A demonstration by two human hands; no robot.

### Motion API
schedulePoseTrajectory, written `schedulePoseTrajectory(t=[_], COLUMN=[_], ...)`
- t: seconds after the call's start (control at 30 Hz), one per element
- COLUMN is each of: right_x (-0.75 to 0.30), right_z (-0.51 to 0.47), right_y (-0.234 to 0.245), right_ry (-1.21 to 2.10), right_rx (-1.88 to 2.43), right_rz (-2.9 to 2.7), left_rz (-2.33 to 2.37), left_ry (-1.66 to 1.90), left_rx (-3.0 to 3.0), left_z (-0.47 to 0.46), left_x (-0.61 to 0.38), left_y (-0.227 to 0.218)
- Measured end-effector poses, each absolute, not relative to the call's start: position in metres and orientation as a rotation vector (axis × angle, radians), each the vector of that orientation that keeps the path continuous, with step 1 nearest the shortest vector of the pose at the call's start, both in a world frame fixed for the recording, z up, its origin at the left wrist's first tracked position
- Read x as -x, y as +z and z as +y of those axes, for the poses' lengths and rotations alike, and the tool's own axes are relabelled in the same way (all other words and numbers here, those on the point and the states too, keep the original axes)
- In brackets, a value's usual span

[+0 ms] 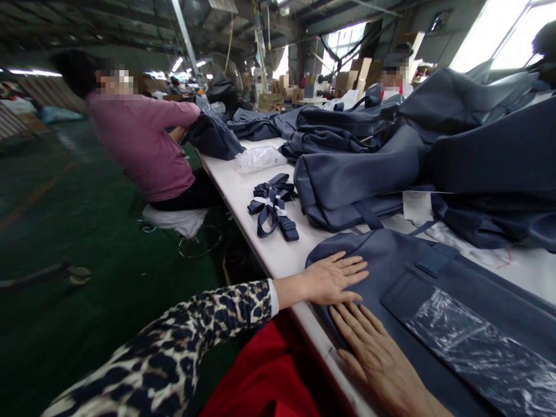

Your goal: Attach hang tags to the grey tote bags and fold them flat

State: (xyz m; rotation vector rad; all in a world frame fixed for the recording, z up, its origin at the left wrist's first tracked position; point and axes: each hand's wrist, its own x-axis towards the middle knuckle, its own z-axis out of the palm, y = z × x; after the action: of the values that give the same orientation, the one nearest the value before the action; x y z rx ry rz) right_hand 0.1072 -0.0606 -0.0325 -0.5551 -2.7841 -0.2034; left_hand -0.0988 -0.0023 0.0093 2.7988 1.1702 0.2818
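Note:
A navy blue fabric bag (pixel 438 301) lies flat on the white table (pixel 243 191) in front of me. It has a front pocket with a clear plastic window (pixel 478 347). My left hand (pixel 334 278) rests flat on the bag's left end, fingers stretched out. Just below it, my right hand (pixel 369 347) also lies flat on the bag with fingers extended. Neither hand holds anything.
A bundle of navy straps with white ties (pixel 273 205) lies on the table farther back. Piled navy bags (pixel 391 168) fill the right side. A clear plastic bag (pixel 258 157) lies beyond. A seated person in a pink top (pixel 143 145) handles dark fabric at the table's far left.

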Motion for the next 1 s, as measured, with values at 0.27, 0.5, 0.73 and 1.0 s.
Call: schedulePoseTrajectory(t=[0.27,0.5,0.73,1.0], right_x=[-0.162,-0.246,-0.242,-0.348], right_z=[-0.087,-0.16,-0.161,-0.249], right_y=[-0.025,-0.007,0.0,0.038], right_ry=[-0.202,-0.037,0.369,0.022], right_rx=[0.725,1.413,1.462,1.731], right_rz=[-2.861,-2.759,-2.539,-1.529], left_rz=[1.176,1.173,0.302,0.353], left_ry=[0.223,0.348,0.206,0.119], left_rx=[-2.829,-3.033,-3.011,-2.941], left_z=[0.003,-0.013,-0.056,-0.04], left_x=[0.108,0.081,-0.012,-0.018], left_y=[-0.002,0.001,-0.011,-0.027])
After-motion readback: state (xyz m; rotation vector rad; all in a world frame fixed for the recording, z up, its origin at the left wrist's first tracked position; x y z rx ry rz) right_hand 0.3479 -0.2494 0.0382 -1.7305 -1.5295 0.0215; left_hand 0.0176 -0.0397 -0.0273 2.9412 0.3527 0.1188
